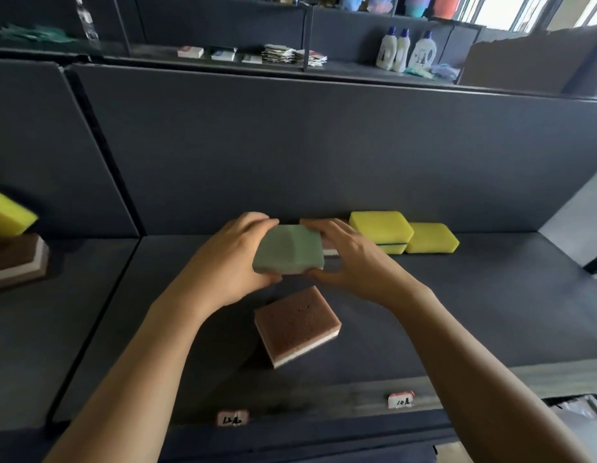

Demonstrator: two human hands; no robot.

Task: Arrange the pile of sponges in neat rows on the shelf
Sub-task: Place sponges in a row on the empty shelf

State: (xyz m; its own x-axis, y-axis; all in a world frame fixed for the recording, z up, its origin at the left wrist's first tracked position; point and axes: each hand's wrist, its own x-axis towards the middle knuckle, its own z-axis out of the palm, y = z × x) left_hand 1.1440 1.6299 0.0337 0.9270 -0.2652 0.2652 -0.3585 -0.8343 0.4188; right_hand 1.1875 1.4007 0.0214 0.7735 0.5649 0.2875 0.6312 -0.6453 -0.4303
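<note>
A green sponge (288, 250) is held between my left hand (235, 259) and my right hand (348, 253), just above the dark shelf (457, 302). Behind it a brown sponge with a white layer (328, 250) is mostly hidden by my right hand. To its right, along the back wall, stand a thick yellow sponge (380, 230) and a flatter yellow sponge (430, 238), touching each other. A brown sponge with a white base (297, 325) lies askew on the shelf in front of my hands.
On the neighbouring shelf section at far left lie a yellow sponge (8, 213) and a brown one (18, 262). Two price labels (400, 400) sit on the shelf's front edge. Detergent bottles (395, 50) and stacked packets (290, 55) stand on a rack behind.
</note>
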